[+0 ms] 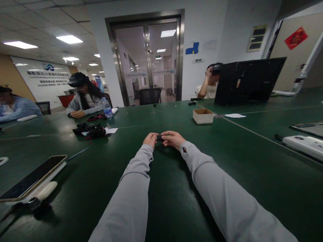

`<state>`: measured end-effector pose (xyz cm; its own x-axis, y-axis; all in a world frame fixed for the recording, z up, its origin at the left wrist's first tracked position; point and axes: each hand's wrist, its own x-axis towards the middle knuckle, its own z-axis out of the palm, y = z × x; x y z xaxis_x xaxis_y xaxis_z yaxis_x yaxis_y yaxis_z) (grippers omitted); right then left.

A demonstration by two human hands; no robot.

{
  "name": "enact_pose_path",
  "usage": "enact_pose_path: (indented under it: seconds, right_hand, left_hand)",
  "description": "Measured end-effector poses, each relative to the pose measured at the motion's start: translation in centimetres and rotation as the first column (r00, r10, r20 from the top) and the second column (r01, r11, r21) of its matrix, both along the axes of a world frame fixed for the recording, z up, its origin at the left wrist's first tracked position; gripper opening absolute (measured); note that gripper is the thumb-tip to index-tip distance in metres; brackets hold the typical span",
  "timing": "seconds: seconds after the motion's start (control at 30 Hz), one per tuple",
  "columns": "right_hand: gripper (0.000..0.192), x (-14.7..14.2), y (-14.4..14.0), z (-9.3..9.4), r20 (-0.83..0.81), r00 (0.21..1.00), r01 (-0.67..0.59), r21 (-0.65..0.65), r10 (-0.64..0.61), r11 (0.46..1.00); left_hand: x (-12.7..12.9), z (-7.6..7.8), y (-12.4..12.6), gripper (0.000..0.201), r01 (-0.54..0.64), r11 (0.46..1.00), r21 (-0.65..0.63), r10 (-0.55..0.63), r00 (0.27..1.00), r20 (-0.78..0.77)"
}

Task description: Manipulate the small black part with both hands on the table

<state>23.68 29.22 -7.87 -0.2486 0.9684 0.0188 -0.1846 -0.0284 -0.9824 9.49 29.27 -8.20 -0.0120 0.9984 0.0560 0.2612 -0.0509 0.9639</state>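
Tabletop (173,213), dark green, fills the view from 3 through 6 to 9 o'clock, with other people seated along its far edge from 10 to 1 o'clock. Black laptop (247,81) stands open at 2 o'clock, lid back toward the camera. White flat device (319,148) lies at 4 o'clock; a phone (31,178) rests on a white block at 9 o'clock. Small cardboard box (203,115), open-topped, sits at 1 o'clock beyond the hands, and a heap of black parts (90,130) lies at 11 o'clock near a water bottle (107,107). Grey-sleeved arms run up from 6 o'clock and meet at centre. Left hand (151,139) and right hand (172,138) are brought together, fingertips pinching a small black piece (160,138) between them, just above the table surface. Most of the piece is hidden by the fingers; its shape cannot be told. Judged handling: very light, likely rigid plastic or rubber, small enough to slip, so a fingertip pinch on opposite ends suits it better than a full-hand hold.
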Motion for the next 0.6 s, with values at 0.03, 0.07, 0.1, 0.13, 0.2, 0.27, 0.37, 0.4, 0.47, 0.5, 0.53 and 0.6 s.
enact_pose_path:
  seconds: [0.03,0.07,0.1,0.13,0.2,0.27,0.37,0.4,0.47,0.5,0.53,0.6]
  right_hand:
    - [0.012,0.00,-0.01,0.00,-0.002,1.000,0.000,0.001,0.000,1.000]
    - [0.012,0.01,-0.01,-0.01,-0.005,1.000,-0.001,0.002,0.001,1.000]
    - [0.012,0.02,-0.01,-0.03,-0.008,1.000,-0.002,0.003,0.002,1.000]
    - [0.012,0.03,0.01,-0.05,-0.010,1.000,-0.003,0.005,0.003,1.000]
    - [0.013,0.05,0.06,-0.11,-0.004,1.000,-0.005,0.010,0.005,1.000]
    - [0.013,0.04,0.13,-0.17,0.004,1.000,-0.002,0.013,0.002,1.000]
    - [0.013,0.03,0.20,-0.19,0.005,1.000,-0.002,0.014,0.002,1.000]
    - [0.013,0.03,0.21,-0.19,0.006,1.000,-0.002,0.013,0.002,1.000]
    - [0.014,0.03,0.20,-0.18,0.008,1.000,-0.001,0.014,0.001,1.000]
    - [0.014,0.03,0.20,-0.18,0.009,1.000,0.000,0.015,0.000,1.000]
    - [0.014,0.03,0.20,-0.19,0.009,1.000,0.000,0.016,-0.001,1.000]
    - [0.014,0.04,0.21,-0.21,0.006,1.000,0.000,0.019,0.000,1.000]
  left_hand:
    - [0.01,0.03,-0.02,0.026,-0.004,1.000,-0.005,0.004,1.000,-0.005]
    - [0.01,0.06,-0.03,0.026,-0.007,1.000,-0.014,0.007,1.000,-0.006]
    - [0.00,0.08,-0.04,0.027,-0.005,1.000,-0.023,0.005,1.000,-0.006]
    - [-0.01,0.10,-0.04,0.027,0.001,1.000,-0.028,-0.001,1.000,-0.008]
    - [-0.06,0.13,-0.04,0.028,0.012,0.999,-0.031,-0.013,1.000,-0.018]
    - [-0.10,0.14,-0.03,0.029,0.023,0.999,-0.028,-0.024,0.999,-0.034]
    - [-0.14,0.16,-0.02,0.031,0.024,0.999,-0.026,-0.025,0.999,-0.037]
    - [-0.14,0.17,-0.03,0.032,0.025,0.999,-0.028,-0.026,0.999,-0.036]
    - [-0.13,0.21,-0.07,0.032,0.025,0.999,-0.024,-0.026,0.999,-0.040]
    - [-0.12,0.23,-0.09,0.031,0.026,0.999,-0.022,-0.027,0.999,-0.047]
    - [-0.11,0.24,-0.10,0.031,0.025,0.999,-0.020,-0.026,0.998,-0.056]
    - [-0.11,0.24,-0.12,0.030,0.021,1.000,-0.023,-0.023,0.997,-0.075]
